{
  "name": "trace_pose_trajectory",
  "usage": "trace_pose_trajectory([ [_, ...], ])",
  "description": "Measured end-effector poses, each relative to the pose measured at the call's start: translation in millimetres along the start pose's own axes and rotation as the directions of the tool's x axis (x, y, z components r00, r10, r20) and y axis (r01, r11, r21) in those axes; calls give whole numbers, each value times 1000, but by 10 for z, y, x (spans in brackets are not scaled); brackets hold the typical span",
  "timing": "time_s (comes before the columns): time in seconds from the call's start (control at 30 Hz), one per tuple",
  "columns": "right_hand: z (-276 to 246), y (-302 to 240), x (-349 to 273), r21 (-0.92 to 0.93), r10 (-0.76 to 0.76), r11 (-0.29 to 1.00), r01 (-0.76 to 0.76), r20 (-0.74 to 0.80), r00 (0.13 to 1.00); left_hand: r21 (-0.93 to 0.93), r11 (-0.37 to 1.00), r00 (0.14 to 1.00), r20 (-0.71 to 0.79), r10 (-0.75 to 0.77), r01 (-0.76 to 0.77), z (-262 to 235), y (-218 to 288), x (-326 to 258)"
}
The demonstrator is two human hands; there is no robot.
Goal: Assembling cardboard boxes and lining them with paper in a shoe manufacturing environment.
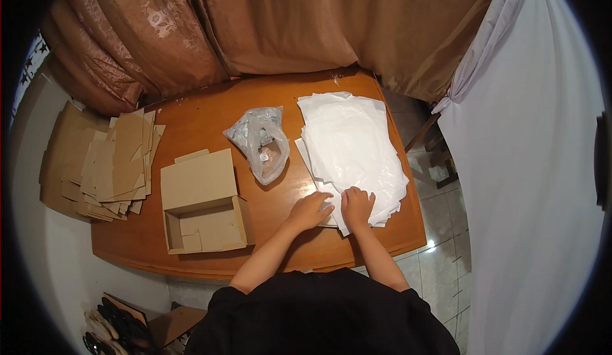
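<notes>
A thick, uneven stack of white sheets [354,135], which look like tissue or thin plastic, lies on the right part of the table. At its near left corner, my left hand [309,211] reaches in with thumb and fingers apart, touching the sheets' edge. Just to the right, my right hand [358,207] has its fingers curled down over the near edge of a white sheet [338,217]. That sheet's corner juts out between my two hands. The right fingertips are partly hidden against the white material.
An open brown cardboard box [207,227], lid raised, stands left of my hands. Behind it sits a clear plastic bag [261,141] with small contents. Flattened cardboard pieces [124,157] are piled at far left on the wooden table [204,109]. Brown curtains [274,23] hang behind.
</notes>
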State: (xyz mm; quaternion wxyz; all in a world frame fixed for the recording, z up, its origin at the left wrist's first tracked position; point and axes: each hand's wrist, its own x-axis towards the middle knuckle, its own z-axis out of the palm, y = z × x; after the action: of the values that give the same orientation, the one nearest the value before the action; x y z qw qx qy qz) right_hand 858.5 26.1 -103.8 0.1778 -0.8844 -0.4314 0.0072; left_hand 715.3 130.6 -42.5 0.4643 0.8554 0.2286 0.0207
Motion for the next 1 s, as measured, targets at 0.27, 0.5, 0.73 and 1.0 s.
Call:
trace_pose_trajectory([
  [0.27, -301, -23, -102, 270, 196, 945, -187, -7, 981, 413, 906, 905, -343, 251, -95, 349, -211, 495],
  [0.5, -1005, -179, -191, 134, -193, 964, 229, -240, 951, 486, 813, 813, -300, 499, -320, 102, 88, 445],
  [0.73, -1605, -507, -327, 303, -78, 914, 268, -518, 852, 144, 862, 578, -688, 440, -485, -702, 369, -434],
  [1.0, -1255, -1106, -208, 875, -491, 464, 135, 128, 862, -126, 876, 25, -991, -130, -466, -1316, 165, -2074],
])
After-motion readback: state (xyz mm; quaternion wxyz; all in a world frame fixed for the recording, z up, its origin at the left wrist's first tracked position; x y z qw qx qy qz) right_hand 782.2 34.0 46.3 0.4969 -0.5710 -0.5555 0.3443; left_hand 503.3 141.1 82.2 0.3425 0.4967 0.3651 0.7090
